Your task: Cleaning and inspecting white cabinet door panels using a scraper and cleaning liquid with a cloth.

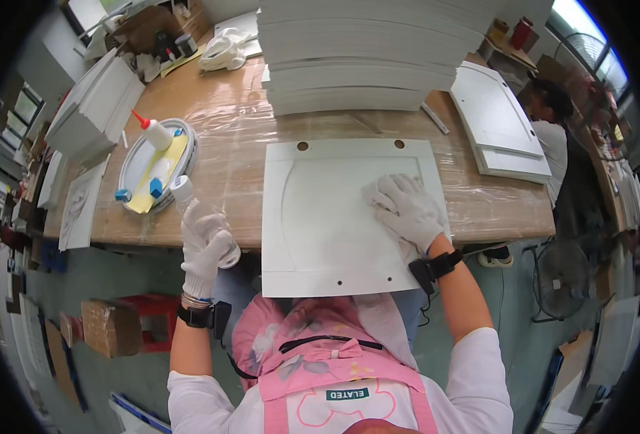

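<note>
My left hand (205, 242), in a white knit glove, is closed around a clear bottle (231, 256) with a white cap (181, 185), held at the table's front edge. A white panel (327, 217) lies flat in front of me, its near edge overhanging the table. It has two brown-rimmed holes along the far edge, small dark holes near the close edge and a faint curved groove at left. Also gloved, my right hand (405, 210) presses on the panel's right part, fingers bent over a bunched white cloth (409, 251) that is mostly hidden beneath it.
A tall stack of white panels (363, 58) stands behind. More panels lie at right (497, 116) and left (99, 101). A round lid (133, 163) at left carries a white red-tipped glue bottle (157, 135) and blue pieces. At right sits another person (551, 137); a floor fan (560, 282) stands nearby.
</note>
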`<move>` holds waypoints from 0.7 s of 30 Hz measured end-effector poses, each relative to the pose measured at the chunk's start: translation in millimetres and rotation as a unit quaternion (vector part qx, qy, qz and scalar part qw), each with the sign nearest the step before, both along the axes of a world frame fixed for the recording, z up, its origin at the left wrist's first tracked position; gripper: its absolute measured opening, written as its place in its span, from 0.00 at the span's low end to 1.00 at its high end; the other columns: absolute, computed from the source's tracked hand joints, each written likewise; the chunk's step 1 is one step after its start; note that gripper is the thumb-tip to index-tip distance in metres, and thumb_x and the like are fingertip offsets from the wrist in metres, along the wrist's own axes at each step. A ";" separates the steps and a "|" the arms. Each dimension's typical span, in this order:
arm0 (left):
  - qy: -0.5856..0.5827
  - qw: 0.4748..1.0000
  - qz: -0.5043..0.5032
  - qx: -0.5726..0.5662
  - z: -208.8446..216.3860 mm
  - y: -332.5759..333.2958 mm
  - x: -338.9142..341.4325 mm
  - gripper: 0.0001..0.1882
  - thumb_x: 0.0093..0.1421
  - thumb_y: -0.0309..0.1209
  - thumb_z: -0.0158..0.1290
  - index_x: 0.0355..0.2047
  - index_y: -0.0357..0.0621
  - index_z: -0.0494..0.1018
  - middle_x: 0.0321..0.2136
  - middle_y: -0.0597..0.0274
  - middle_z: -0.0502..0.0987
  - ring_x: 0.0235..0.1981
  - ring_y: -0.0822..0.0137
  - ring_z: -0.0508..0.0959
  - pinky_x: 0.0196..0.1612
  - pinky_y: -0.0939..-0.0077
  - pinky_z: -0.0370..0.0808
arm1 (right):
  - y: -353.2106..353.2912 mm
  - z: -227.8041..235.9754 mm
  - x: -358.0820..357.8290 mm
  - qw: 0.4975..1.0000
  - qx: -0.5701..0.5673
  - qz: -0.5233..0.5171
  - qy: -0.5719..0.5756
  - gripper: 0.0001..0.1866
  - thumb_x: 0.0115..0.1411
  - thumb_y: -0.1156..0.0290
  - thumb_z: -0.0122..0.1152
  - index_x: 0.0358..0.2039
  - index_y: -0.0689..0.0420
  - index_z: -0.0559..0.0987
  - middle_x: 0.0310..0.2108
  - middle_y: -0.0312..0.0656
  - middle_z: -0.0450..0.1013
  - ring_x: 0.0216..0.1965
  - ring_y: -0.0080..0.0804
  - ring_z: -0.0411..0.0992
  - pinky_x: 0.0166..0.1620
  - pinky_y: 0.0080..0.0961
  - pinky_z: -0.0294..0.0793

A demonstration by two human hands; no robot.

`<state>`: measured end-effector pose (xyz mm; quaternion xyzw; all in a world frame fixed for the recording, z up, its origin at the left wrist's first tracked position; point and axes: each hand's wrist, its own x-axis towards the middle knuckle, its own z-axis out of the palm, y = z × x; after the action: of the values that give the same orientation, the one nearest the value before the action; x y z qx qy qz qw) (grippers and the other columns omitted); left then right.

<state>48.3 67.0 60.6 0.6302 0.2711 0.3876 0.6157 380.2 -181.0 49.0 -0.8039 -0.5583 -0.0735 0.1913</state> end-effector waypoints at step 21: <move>0.674 0.601 -0.122 0.412 76.0 -74.0 -44.7 0.42 0.48 0.37 0.63 0.63 0.50 0.59 0.34 0.49 0.74 0.32 0.49 0.78 0.33 0.56 0.77 | 6.8 -3.6 -8.4 0.999 -0.020 0.015 0.048 0.23 0.53 0.59 0.63 0.50 0.50 0.76 0.57 0.43 0.68 0.60 0.46 0.62 0.64 0.42 0.58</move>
<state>3.6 -7.1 136.6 0.9268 0.3413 -0.1550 -0.0247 371.8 -174.2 45.4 -0.8015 -0.5620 -0.0204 0.2032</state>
